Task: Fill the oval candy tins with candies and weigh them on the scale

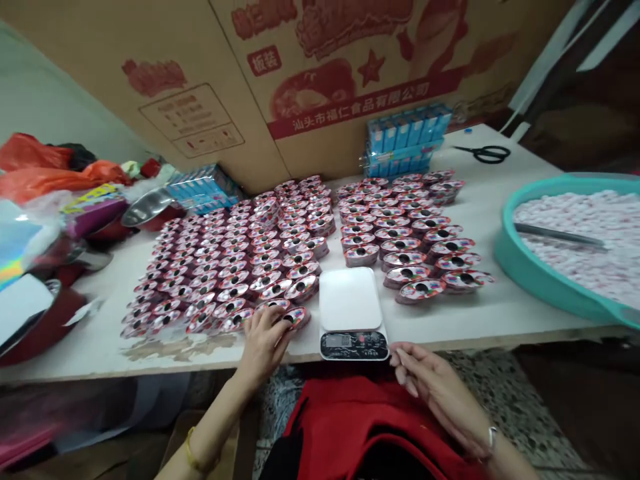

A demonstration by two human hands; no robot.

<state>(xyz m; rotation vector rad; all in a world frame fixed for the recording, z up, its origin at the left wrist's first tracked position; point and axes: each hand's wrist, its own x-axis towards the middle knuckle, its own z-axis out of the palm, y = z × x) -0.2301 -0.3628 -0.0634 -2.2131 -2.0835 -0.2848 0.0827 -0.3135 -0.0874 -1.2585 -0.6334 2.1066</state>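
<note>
Rows of small oval red-and-white packs (234, 277) with dark round centres cover the table left of the white digital scale (350, 300); more stand to its right. My left hand (265, 339) reaches over the front row, its fingertips on a pack (299, 316) just left of the scale. Beside the scale's lower right corner is my right hand (425, 373), thumb and fingers drawn together; whether anything small is between them is too unclear to tell. Nothing lies on the scale's plate.
A teal basin (543, 283) of wrapped pieces with a grey tool stands right. Black scissors (490, 155) and blue boxes (407, 137) are at the back, before a big carton (310, 150). Metal bowls (150, 207) and bags (45, 183) crowd the left.
</note>
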